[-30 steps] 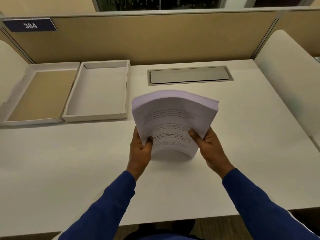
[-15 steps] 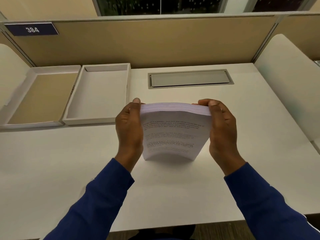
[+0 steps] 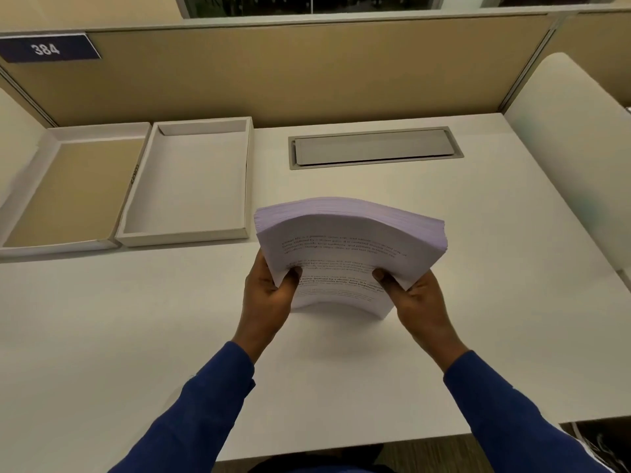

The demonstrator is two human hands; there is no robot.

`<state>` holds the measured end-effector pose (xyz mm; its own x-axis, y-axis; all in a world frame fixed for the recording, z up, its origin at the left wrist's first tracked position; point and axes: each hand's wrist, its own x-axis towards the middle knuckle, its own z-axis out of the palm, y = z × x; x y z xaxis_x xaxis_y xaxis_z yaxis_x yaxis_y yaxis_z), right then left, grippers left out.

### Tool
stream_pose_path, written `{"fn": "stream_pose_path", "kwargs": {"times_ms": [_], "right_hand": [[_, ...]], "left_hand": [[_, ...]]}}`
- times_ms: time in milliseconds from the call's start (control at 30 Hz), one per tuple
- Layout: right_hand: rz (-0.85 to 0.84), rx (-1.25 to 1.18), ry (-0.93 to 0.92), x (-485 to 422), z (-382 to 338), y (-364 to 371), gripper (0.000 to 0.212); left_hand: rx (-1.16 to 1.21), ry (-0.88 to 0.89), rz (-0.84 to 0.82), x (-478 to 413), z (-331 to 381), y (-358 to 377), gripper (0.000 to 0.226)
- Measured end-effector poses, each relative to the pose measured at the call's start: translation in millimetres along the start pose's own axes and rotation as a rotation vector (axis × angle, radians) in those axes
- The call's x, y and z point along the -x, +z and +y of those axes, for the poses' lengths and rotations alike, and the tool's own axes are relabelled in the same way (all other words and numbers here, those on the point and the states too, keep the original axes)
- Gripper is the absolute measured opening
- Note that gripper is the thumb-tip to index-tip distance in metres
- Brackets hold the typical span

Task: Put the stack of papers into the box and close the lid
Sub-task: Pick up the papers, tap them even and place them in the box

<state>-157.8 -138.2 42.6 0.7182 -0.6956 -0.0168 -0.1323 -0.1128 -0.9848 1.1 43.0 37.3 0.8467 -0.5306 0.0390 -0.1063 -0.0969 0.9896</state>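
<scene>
Paper stack (image 3: 348,247) stands bowed on its lower edge on the white worktop (image 3: 136,336), left hand (image 3: 269,295) and right hand (image 3: 415,298) each in a clenched grip on its bottom corners. Box (image 3: 191,182) lies open, its lid (image 3: 68,189) alongside.

Papers (image 3: 348,240) pale lilac, black print; box (image 3: 191,230) white; sleeves (image 3: 191,414) blue.

Dim warm light, soft shadows, wide-angle edge distortion.
</scene>
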Motion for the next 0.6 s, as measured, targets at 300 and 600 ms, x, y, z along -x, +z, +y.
{"fn": "stream_pose_path", "kwargs": {"times_ms": [300, 600], "right_hand": [[-0.013, -0.004, 0.011, -7.2, 10.0, -8.1, 0.033], [0.002, 0.065, 0.168, -2.3, 36.1, 1.1, 0.031]], "left_hand": [[-0.003, 0.027, -0.009, 3.1, -10.5, 1.1, 0.046], [-0.137, -0.163, -0.160, 4.3, -45.0, -5.6, 0.047]]}}
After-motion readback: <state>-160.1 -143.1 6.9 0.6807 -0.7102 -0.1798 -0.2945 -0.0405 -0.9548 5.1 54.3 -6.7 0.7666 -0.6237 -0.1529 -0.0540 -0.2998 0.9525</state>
